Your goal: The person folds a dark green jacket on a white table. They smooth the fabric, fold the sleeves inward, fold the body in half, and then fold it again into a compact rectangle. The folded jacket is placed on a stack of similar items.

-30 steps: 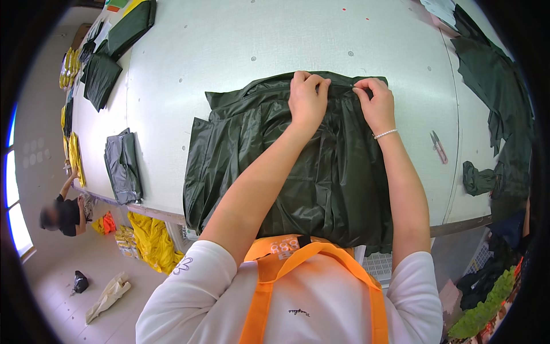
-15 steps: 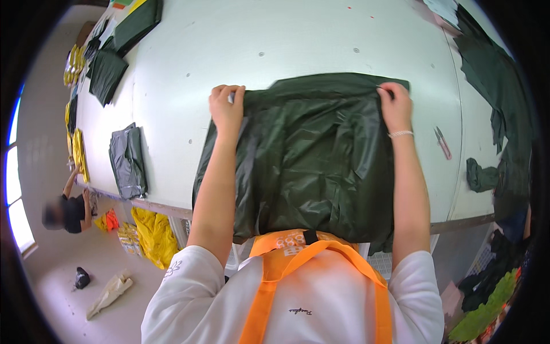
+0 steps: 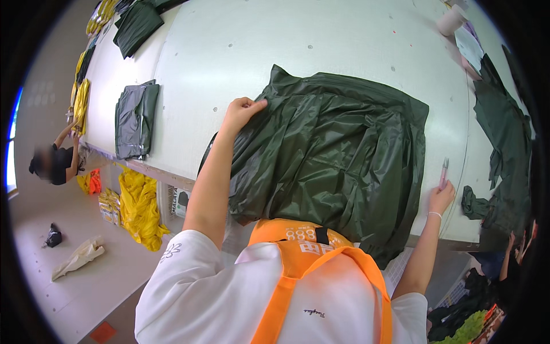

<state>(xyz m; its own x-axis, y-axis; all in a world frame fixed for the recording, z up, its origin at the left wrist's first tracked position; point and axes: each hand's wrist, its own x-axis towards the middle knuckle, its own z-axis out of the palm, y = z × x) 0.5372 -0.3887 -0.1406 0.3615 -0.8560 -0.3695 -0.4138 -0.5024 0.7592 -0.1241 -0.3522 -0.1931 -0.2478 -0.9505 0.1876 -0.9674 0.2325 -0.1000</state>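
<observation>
- The left hand [image 3: 239, 112] pinches the upper-left edge of a dark green garment [image 3: 338, 155], fingers clenched on the fabric.
- The garment lies spread and wrinkled on the white surface [image 3: 240, 51], its near edge hanging over the front rim just ahead of the person's orange apron [image 3: 309, 258].
- The right hand [image 3: 441, 198] rests at the garment's right side, near the surface's front edge; its fingers touch a small pink tool [image 3: 444, 171]. Whether they grip it I cannot tell.
- A folded grey garment [image 3: 134, 119] lies on the surface well to the left.
- Another folded dark green piece [image 3: 136, 24] sits at the far left corner, with yellow pieces [image 3: 80, 97] along the left rim.
- More dark green cloth [image 3: 504, 137] is draped at the right edge.
- A pale roll [image 3: 450, 22] stands at the far right, with a light blue sheet [image 3: 470, 49] beside it.
- Below the surface on the left hangs yellow fabric [image 3: 137, 209], beside an orange packet [image 3: 94, 182].
- On the floor lie a pale bag [image 3: 77, 258] and a small black thing [image 3: 53, 236].
- Another person [image 3: 54, 163] in black stands at the far left, arms reaching up to the surface.
</observation>
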